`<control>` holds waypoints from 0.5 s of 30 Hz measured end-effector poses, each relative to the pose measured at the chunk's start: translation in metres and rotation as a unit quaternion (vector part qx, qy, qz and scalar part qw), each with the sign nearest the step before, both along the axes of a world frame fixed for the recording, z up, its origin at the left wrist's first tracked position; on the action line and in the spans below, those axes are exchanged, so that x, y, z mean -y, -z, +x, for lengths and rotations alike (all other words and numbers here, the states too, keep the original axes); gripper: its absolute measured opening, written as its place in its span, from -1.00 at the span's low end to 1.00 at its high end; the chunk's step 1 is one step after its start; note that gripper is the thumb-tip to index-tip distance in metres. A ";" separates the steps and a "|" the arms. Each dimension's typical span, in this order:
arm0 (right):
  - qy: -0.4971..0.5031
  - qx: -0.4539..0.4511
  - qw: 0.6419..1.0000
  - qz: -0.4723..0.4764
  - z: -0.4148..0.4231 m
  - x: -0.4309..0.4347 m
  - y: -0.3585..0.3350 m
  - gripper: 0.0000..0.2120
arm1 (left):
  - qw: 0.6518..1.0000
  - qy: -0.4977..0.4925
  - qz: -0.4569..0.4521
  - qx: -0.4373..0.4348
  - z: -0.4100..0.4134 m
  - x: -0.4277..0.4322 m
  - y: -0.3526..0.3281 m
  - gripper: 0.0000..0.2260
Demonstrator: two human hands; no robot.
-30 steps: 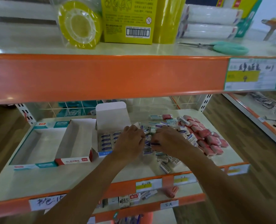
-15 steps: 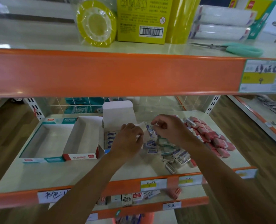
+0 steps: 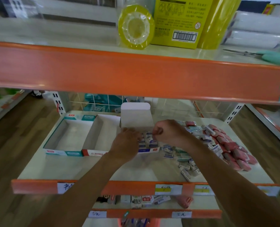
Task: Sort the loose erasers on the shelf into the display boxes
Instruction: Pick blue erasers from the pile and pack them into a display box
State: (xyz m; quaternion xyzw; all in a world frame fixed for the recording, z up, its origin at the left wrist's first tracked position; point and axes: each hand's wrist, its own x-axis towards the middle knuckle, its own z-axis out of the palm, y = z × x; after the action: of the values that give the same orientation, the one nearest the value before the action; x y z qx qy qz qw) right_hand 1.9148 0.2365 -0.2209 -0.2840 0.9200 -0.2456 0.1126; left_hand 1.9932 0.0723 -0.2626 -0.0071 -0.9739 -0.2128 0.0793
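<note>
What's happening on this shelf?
A person is sorting erasers on the middle shelf. The left hand and right hand are both over the blue display box, which is partly filled with boxed erasers. The right hand's fingers are curled; whether they hold an eraser is unclear. The teal box and red box beside it look empty. Loose blue-and-white erasers and pink erasers lie piled to the right.

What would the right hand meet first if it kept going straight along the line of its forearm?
Most likely the upright white flap of the eraser box beyond the right hand; the left hand sits just beside that line, depth unclear.
</note>
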 end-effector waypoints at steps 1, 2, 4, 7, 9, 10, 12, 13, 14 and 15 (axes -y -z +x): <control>0.004 0.002 1.000 0.017 0.000 0.001 0.000 -0.95 | 1.000 0.004 0.001 0.007 0.001 0.001 0.002 -0.77; 0.007 0.004 0.999 0.034 -0.001 0.002 0.000 -0.96 | 1.000 0.006 0.000 0.014 0.002 0.002 0.004 -0.78; 0.011 0.007 0.998 0.065 -0.002 0.004 -0.001 -0.99 | 0.999 0.007 -0.005 0.030 0.001 0.004 0.007 -0.79; 0.000 0.011 0.994 0.109 -0.003 0.009 -0.001 -0.94 | 0.999 0.014 -0.014 0.047 0.000 0.004 0.010 -0.78; -0.012 0.015 0.991 0.134 -0.005 0.012 0.000 -0.93 | 0.999 0.015 -0.012 0.051 -0.001 0.004 0.011 -0.76; -0.016 0.017 0.989 0.143 -0.007 0.012 0.001 -0.93 | 0.999 0.015 -0.012 0.051 -0.002 0.004 0.012 -0.76; -0.028 0.020 0.986 0.162 -0.008 0.013 0.003 -0.93 | 0.999 0.013 -0.011 0.048 -0.002 0.005 0.013 -0.75; -0.034 0.019 0.984 0.171 -0.009 0.013 0.004 -0.93 | 0.999 0.012 -0.010 0.045 -0.003 0.006 0.014 -0.75; -0.038 0.016 0.983 0.177 -0.010 0.013 0.005 -0.92 | 0.999 0.012 -0.007 0.043 -0.003 0.006 0.015 -0.75; -0.039 0.015 0.983 0.181 -0.010 0.014 0.006 -0.92 | 0.999 0.012 -0.005 0.043 -0.003 0.007 0.015 -0.74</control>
State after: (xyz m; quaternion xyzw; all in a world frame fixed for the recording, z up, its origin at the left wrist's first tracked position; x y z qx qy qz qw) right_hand 1.9047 0.2228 -0.2272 -0.2913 0.9356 -0.0745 0.1851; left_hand 1.9904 0.0658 -0.2777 -0.0101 -0.9772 -0.2090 0.0349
